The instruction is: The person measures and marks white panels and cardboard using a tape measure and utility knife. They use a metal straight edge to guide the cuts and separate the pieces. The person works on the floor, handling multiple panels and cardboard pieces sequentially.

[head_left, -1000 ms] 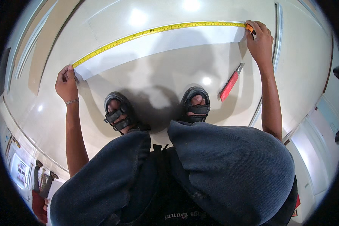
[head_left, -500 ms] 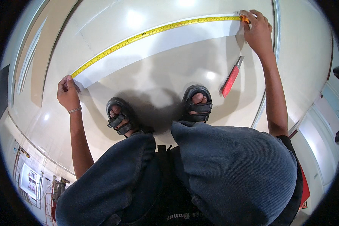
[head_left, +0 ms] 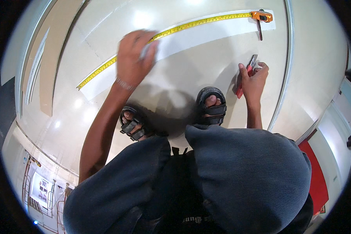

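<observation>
A long white strip [head_left: 191, 41] lies on the floor, with the yellow blade of a tape measure [head_left: 202, 21] stretched along its far edge. The orange tape case [head_left: 262, 16] rests at the strip's right end, a dark strap hanging from it, and no hand is on it. My left hand [head_left: 134, 58] is over the left part of the strip and tape; motion smears its fingers, so what they hold is unclear. Beyond my right foot, my right hand [head_left: 254, 80] has thumb and fingers closed about a red utility knife [head_left: 240, 89], its metal blade pointing away from me.
My sandalled feet [head_left: 212, 107] stand just behind the strip. A metal strip [head_left: 286, 70] runs along the floor at right. Brown boards [head_left: 52, 66] and thin white pieces [head_left: 35, 72] lie at far left. A red panel [head_left: 315, 171] shows at lower right.
My right hand has let go of the tape case and come down to the utility knife. My left hand has left the tape's end and moved right along the strip.
</observation>
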Tool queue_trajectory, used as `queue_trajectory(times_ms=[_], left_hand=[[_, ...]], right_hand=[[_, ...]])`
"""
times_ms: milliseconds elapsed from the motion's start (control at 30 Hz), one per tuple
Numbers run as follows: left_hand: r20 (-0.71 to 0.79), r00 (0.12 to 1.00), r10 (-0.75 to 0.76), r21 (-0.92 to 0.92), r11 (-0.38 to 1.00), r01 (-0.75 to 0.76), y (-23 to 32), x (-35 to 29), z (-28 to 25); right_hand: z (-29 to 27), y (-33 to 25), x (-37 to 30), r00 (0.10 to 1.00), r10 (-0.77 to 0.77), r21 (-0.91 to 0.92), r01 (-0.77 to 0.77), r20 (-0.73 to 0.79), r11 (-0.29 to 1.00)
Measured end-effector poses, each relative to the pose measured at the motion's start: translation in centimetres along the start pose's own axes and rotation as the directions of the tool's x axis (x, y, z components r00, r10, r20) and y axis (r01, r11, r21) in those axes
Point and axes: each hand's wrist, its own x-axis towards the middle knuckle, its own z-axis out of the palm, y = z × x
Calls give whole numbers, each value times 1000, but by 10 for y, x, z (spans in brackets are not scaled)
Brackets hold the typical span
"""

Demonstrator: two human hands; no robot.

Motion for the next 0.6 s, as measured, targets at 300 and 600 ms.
queue_trajectory(times_ms=[300, 600], left_hand=[[-162, 987, 19, -86, 996, -34, 9, 38, 54], [-220, 975, 14, -84, 996, -33, 6, 35, 65]], right_hand=[[-2, -57, 3, 985, 26, 297, -76, 170, 952], [33, -173, 1, 804, -498, 374, 374, 326, 849]])
